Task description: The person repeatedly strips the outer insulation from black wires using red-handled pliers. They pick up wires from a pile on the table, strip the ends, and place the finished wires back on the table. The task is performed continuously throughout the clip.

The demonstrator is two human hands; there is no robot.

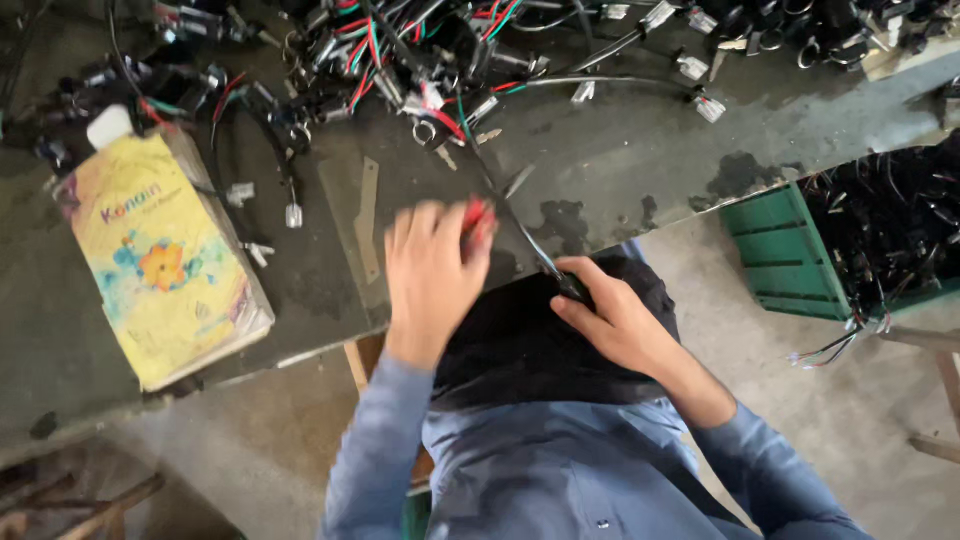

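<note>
Head view: we work one wire lead at the table's [620,160] near edge.

Behind, the tangled harness pile [420,50] lies unsorted — most is left. Our left hand [430,275], blurred, has fingers closed on a red-handled tool [480,220]; our right hand [615,320] pinches the dark wire [525,235] — taut between them.

A workshop: stained workbench [620,150] heaped with wiring harnesses [420,50], crate [790,255] of cables.
</note>
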